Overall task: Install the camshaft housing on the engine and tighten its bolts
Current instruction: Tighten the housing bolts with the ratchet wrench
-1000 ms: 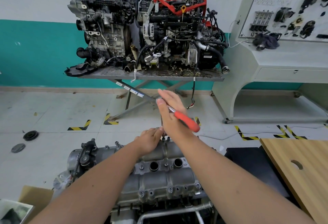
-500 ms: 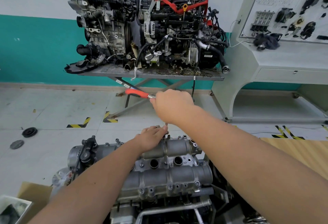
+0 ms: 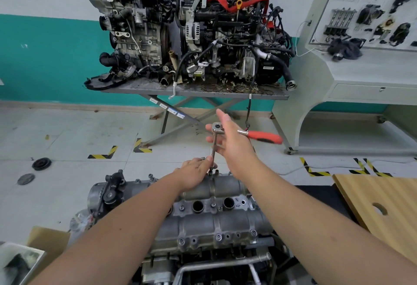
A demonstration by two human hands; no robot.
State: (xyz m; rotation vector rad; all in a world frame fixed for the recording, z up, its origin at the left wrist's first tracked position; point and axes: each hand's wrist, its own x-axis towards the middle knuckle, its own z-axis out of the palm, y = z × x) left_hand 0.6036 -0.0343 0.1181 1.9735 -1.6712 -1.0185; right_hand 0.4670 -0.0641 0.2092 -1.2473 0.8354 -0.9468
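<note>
Crowding the far steel table (image 3: pixel 140 88), two engines (image 3: pixel 191 32) stand behind.

Bare floor (image 3: pixel 67 131) left of the camshaft housing (image 3: pixel 214 221) — wooden board (image 3: pixel 383 205) crowds its right side.

Both forearms (image 3: pixel 126 223) bare, no sleeves or gloves.

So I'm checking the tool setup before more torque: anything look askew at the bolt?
The ratchet extension leans off vertical above the camshaft housing; the right hand spans it with straight fingers.
</note>
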